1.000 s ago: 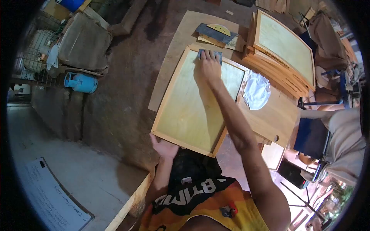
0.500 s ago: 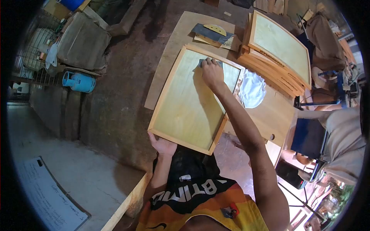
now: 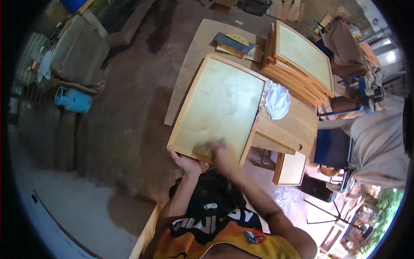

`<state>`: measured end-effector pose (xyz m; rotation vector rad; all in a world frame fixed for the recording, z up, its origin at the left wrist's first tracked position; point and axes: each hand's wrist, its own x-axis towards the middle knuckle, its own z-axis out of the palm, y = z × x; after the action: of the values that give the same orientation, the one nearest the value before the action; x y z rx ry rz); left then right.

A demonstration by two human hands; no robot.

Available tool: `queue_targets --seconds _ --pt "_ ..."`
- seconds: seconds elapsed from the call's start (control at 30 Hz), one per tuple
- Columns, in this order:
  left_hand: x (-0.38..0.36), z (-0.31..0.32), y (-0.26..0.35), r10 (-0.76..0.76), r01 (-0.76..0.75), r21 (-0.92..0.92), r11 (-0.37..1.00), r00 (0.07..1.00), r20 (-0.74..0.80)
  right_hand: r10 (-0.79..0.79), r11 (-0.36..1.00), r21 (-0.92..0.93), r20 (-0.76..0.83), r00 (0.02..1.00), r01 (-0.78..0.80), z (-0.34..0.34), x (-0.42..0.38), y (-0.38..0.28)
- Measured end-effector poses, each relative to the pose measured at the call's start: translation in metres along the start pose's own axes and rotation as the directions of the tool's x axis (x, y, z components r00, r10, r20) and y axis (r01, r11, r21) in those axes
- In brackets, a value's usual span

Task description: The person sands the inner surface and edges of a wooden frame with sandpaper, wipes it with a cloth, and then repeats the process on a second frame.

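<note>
A shallow wooden tray (image 3: 220,99) with a pale panel and raised rim lies tilted in front of me, over the plywood board (image 3: 181,97). My left hand (image 3: 187,165) grips its near left corner, the fingers partly hidden underneath. Low on the panel, my right hand (image 3: 224,156) is smeared by motion. At its fingertips shows a small dark piece of what looks like sandpaper (image 3: 221,141). A crumpled white cloth (image 3: 277,100) lies beside the tray's right rim.
Similar trays are stacked (image 3: 297,82) at the back right. A dark grey sheet (image 3: 227,42) with a yellow half-disc (image 3: 238,39) lies on the board's far end. A blue gas cylinder (image 3: 75,101) stands at left. Grey fabric (image 3: 375,149) hangs at right.
My right hand has swept from the tray's far end down to its near end, with the dark piece. My left hand stays at the corner. The view has shifted slightly.
</note>
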<state>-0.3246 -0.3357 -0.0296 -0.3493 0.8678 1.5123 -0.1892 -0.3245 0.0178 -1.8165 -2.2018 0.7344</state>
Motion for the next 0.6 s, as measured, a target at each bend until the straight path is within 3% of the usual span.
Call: queue_targets --seconds 0.07,0.1,0.17,0.23,0.3,0.33,0.37,0.4,0.47,0.5,0.53,0.57,0.6 --pt "-0.001 0.001 0.002 0.027 -0.021 -0.064 0.998 0.995 0.100 0.066 0.997 -0.001 -0.360 0.931 -0.071 -0.052 0.068 0.043" --pt "-0.006 0.003 0.002 0.043 -0.037 -0.051 0.998 0.991 0.124 -0.106 0.985 -0.171 -0.556 0.825 0.011 -0.062 0.115 0.090" --pt "-0.011 -0.001 -0.003 0.111 -0.114 0.029 0.993 0.988 0.107 0.058 0.942 -0.254 -0.525 0.849 -0.221 -0.078 0.178 0.160" --pt "-0.006 -0.009 -0.013 0.127 -0.134 0.063 0.989 0.986 0.105 0.146 0.911 -0.274 -0.487 0.861 -0.309 -0.082 0.178 0.156" --pt "0.002 -0.003 -0.010 0.162 -0.172 0.148 0.974 0.984 0.081 0.236 0.901 -0.224 -0.463 0.854 -0.371 -0.035 0.168 0.144" --pt "0.004 0.009 -0.004 0.185 -0.192 0.219 0.957 0.981 0.054 -0.074 0.908 -0.365 -0.620 0.781 -0.204 0.002 0.134 0.118" --pt "0.002 0.018 0.004 0.212 -0.211 0.295 0.932 0.977 0.028 0.035 0.967 -0.211 -0.444 0.895 -0.143 -0.016 0.089 0.047" --pt "0.005 0.027 0.019 0.241 -0.238 0.312 0.920 0.970 0.028 0.012 1.000 -0.022 -0.246 0.969 -0.018 0.010 0.061 0.039" --pt "0.019 0.045 0.066 0.285 -0.285 0.370 0.884 0.957 0.054 -0.242 0.911 0.344 -0.002 0.970 0.228 -0.078 0.010 -0.015" --pt "0.029 0.048 0.097 0.337 -0.342 0.494 0.799 0.936 0.103 -0.115 0.922 0.336 -0.240 0.964 0.193 -0.115 -0.007 -0.014" --pt "0.043 0.054 0.131 0.382 -0.396 0.599 0.696 0.911 0.158 0.020 0.930 0.335 -0.458 0.889 0.152 -0.144 -0.023 0.000" --pt "0.046 0.076 0.166 0.333 -0.432 0.557 0.709 0.902 0.275 0.080 0.927 0.331 -0.637 0.766 0.178 -0.167 -0.026 0.026" --pt "0.042 0.107 0.205 0.098 -0.322 0.554 0.768 0.913 0.395 0.133 0.928 0.315 -0.780 0.612 0.199 -0.189 -0.029 0.054"
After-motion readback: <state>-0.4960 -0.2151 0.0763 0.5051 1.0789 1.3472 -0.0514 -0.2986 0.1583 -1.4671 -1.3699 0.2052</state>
